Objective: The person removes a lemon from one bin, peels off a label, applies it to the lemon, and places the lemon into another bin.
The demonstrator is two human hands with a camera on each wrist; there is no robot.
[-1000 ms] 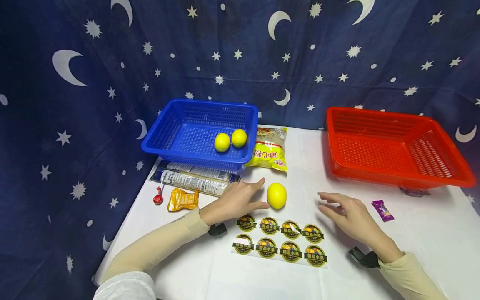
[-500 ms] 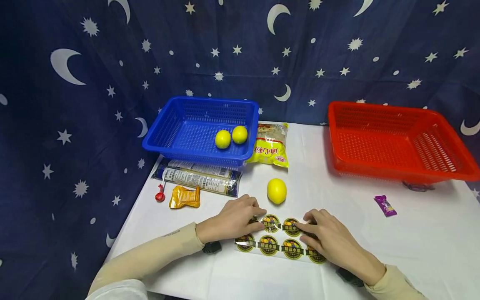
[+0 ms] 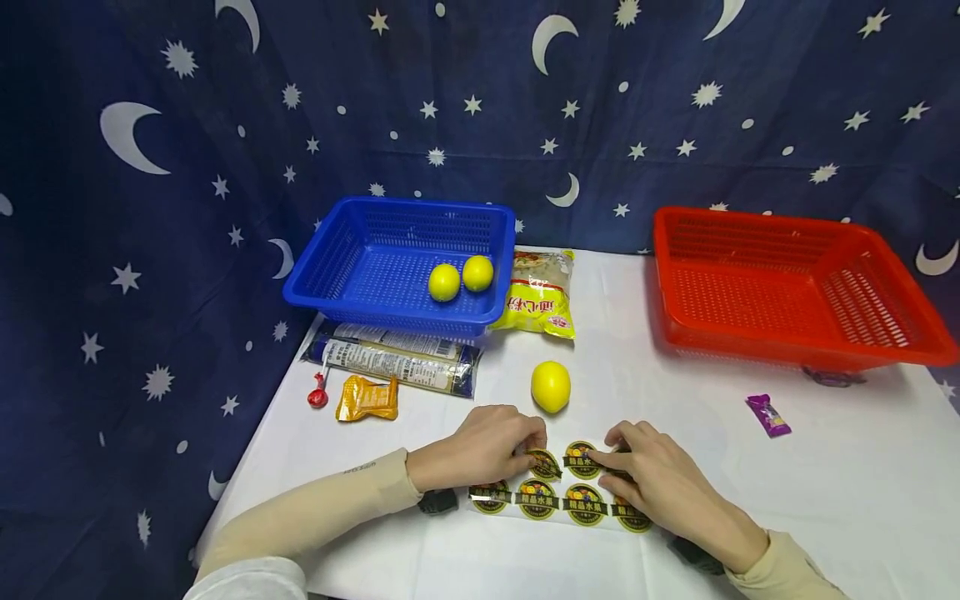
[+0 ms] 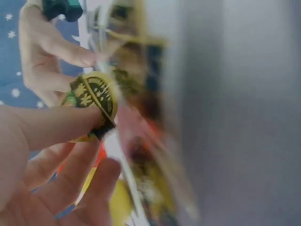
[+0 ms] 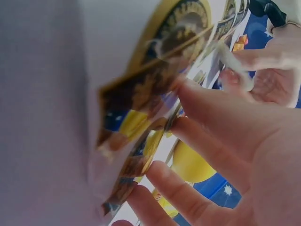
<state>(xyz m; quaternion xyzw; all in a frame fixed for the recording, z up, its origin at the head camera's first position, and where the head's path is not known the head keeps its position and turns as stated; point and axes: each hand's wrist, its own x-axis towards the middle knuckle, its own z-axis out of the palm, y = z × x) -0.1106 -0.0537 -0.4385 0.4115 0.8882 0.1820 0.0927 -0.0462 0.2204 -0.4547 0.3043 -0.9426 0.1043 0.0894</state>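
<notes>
My left hand (image 3: pixel 495 446) pinches a round black-and-gold sticker (image 4: pixel 96 101) between thumb and fingers; it stands partly raised from the sticker sheet (image 3: pixel 562 485) in the head view. The fingers of my right hand (image 3: pixel 663 487) rest spread on the sheet's right part, covering some of its stickers. In the right wrist view, those fingertips (image 5: pixel 160 172) lie along the glossy sheet. Just beyond the sheet sits a yellow lemon (image 3: pixel 551 387).
At back left, a blue basket (image 3: pixel 330 304) holds two lemons (image 3: pixel 444 283); packets (image 3: pixel 397 365) and a yellow bag (image 3: pixel 542 304) lie by it. A lollipop (image 3: pixel 318 393) and orange wrapper (image 3: pixel 367 398) are left. A red basket (image 3: pixel 750 337) and purple candy (image 3: pixel 768 415) are right.
Both hands have come down from beside the lemon onto the sticker sheet. The left fingers have since curled and lifted a sticker's edge; the right hand has stayed on the sheet.
</notes>
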